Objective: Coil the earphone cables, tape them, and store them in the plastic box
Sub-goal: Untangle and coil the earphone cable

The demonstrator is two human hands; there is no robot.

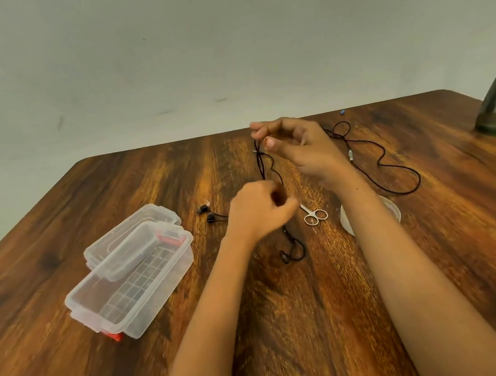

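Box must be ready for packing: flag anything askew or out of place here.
The lid lies tilted over the far end of the box, partly covering it. A small blue bit sits alone by the far edge of the table. Nothing looks spilled or broken.

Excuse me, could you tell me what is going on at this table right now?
A person is working on a black earphone cable. The right hand pinches it up above the wooden table, and the left hand grips it lower down. Its earbuds lie on the table. A second cable lies loose to the right. Small scissors and a tape roll sit nearby. The clear plastic box is open with its lid leaning on it and no cable inside.
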